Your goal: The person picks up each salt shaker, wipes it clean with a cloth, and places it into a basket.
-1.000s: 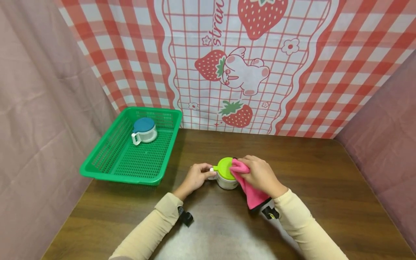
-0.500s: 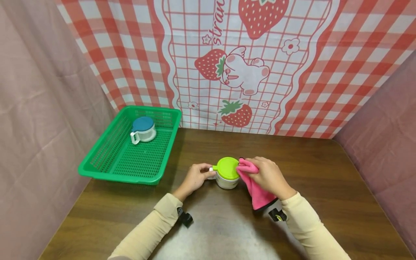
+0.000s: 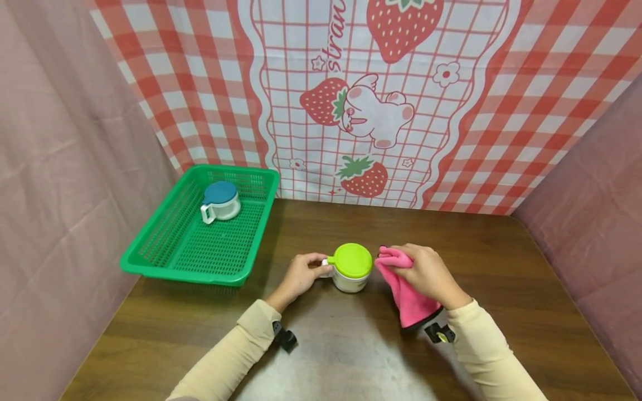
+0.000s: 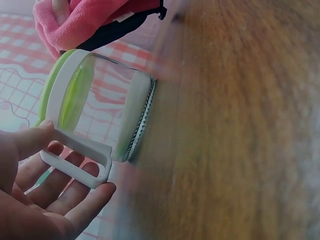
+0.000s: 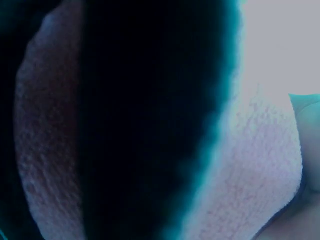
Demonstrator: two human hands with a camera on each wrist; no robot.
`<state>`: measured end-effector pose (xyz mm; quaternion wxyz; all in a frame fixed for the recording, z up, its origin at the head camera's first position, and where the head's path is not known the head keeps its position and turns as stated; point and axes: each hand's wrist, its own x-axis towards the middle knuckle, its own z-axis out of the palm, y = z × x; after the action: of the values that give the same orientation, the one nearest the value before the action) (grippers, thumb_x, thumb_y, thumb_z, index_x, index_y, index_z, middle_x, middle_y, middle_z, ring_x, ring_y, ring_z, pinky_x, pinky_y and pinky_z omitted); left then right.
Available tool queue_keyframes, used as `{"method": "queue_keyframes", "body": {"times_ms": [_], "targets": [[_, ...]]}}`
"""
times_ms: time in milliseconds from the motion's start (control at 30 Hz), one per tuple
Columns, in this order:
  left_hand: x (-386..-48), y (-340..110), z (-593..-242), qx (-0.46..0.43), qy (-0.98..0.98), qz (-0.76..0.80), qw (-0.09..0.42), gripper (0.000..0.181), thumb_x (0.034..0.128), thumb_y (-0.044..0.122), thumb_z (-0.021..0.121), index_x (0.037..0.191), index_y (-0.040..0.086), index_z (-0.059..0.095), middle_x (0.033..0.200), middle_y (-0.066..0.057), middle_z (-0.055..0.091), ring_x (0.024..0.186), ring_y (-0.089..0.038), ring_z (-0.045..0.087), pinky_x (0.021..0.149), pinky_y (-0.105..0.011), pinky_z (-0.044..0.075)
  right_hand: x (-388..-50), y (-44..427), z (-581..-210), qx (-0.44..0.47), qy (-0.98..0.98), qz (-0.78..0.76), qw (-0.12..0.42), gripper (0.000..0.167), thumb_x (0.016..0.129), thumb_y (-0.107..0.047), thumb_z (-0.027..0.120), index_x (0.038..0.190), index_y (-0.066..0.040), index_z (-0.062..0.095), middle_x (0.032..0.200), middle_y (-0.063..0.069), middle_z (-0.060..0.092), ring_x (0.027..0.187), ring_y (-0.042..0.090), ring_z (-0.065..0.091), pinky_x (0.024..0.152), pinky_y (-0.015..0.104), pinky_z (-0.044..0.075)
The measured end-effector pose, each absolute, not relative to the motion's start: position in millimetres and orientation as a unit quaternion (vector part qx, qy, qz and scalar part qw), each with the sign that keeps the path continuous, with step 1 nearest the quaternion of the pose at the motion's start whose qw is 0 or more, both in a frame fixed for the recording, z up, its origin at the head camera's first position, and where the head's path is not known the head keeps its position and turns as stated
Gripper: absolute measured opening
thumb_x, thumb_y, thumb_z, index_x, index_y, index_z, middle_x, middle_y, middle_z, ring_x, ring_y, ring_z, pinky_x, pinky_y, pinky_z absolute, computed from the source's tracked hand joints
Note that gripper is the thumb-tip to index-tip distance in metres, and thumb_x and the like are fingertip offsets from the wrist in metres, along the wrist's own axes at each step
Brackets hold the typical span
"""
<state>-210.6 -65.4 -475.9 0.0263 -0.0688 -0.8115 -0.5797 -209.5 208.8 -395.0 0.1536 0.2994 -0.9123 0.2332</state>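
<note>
Near the middle of the table stands a clear jar [image 3: 350,281] with a lime-green lid [image 3: 353,260] and a white handle [image 4: 82,155]. My left hand [image 3: 299,277] pinches that handle, thumb on its upper part and fingers behind it in the left wrist view. To the right of the jar, my right hand [image 3: 423,274] grips a bunched pink cloth [image 3: 408,298] with a dark edge. A small gap separates cloth and lid in the head view. Close-up cloth [image 5: 250,165] and its dark, blurred edging fill most of the right wrist view, so the grip is hidden there.
A green plastic basket [image 3: 188,274] sits at the left back of the wooden table [image 3: 321,356]. Inside it is a similar jar [image 3: 225,209] with a blue lid and white handle. A red-and-white strawberry curtain [image 3: 301,184] hangs behind, with plain pinkish drapes at both sides.
My right hand has drawn the pink cloth off the green lid and away to the right. The left hand and the jar have stayed nearly still.
</note>
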Motion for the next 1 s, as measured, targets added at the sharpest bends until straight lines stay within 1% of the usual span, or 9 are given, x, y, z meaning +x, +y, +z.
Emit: {"method": "queue_keyframes", "body": {"times_ms": [100,233,333,433,567,667,1000], "targets": [[-209.9,-65.3,-476.1,-0.075,-0.813,-0.577,0.026,0.024,0.0836,0.008,0.074,0.104,-0.005,0.071,0.099,-0.021,0.073,0.091,-0.029,0.070,0.077,-0.027,0.056,-209.3,213.6,-396.0,0.297,-0.912,0.235,0.159,0.028,0.074,-0.012,0.083,0.100,-0.004,0.073,0.084,0.008,0.073,0.079,0.029,0.069,0.071,0.044,0.053],[-210.0,-65.1,-478.6,-0.074,-0.812,-0.578,0.021,0.026,0.0839,0.008,0.074,0.105,-0.006,0.070,0.100,-0.022,0.073,0.092,-0.030,0.070,0.079,-0.028,0.056,-208.2,218.8,-397.2,0.290,-0.913,0.241,0.158,0.028,0.073,-0.011,0.083,0.098,-0.003,0.074,0.083,0.008,0.073,0.077,0.028,0.068,0.069,0.043,0.053],[-210.5,-64.9,-481.5,-0.062,-0.800,-0.596,0.006,0.027,0.0847,0.007,0.073,0.107,-0.008,0.069,0.102,-0.023,0.072,0.092,-0.027,0.069,0.076,-0.029,0.057,-207.5,222.4,-398.4,0.286,-0.914,0.244,0.154,0.029,0.074,-0.011,0.083,0.100,-0.003,0.074,0.085,0.009,0.073,0.079,0.028,0.069,0.070,0.044,0.053],[-211.1,-64.6,-483.3,-0.050,-0.786,-0.616,-0.004,0.027,0.0852,0.007,0.072,0.107,-0.009,0.069,0.102,-0.024,0.071,0.088,-0.022,0.068,0.072,-0.029,0.058,-207.2,225.5,-399.7,0.283,-0.914,0.244,0.155,0.031,0.074,-0.012,0.083,0.101,-0.002,0.074,0.088,0.010,0.074,0.081,0.029,0.070,0.071,0.045,0.054],[-212.2,-63.7,-483.5,-0.044,-0.781,-0.623,0.002,0.026,0.0848,0.008,0.073,0.105,-0.009,0.069,0.100,-0.024,0.071,0.081,-0.017,0.067,0.068,-0.030,0.058,-206.2,228.0,-400.0,0.278,-0.916,0.248,0.151,0.032,0.074,-0.012,0.083,0.104,-0.003,0.074,0.090,0.011,0.075,0.083,0.029,0.070,0.073,0.046,0.054],[-212.5,-62.8,-482.7,-0.041,-0.785,-0.618,0.008,0.026,0.0844,0.009,0.074,0.103,-0.009,0.070,0.098,-0.024,0.071,0.077,-0.016,0.066,0.066,-0.030,0.058,-205.0,229.6,-399.9,0.274,-0.917,0.250,0.145,0.033,0.074,-0.011,0.082,0.104,-0.002,0.073,0.091,0.011,0.075,0.083,0.030,0.070,0.073,0.046,0.054],[-211.0,-60.4,-477.3,-0.035,-0.799,-0.600,0.015,0.022,0.0837,0.008,0.074,0.100,-0.007,0.071,0.097,-0.022,0.072,0.073,-0.015,0.065,0.061,-0.026,0.056,-201.2,233.5,-399.2,0.259,-0.922,0.253,0.135,0.033,0.075,-0.010,0.082,0.105,-0.001,0.073,0.093,0.015,0.074,0.086,0.033,0.070,0.075,0.048,0.054]]}}
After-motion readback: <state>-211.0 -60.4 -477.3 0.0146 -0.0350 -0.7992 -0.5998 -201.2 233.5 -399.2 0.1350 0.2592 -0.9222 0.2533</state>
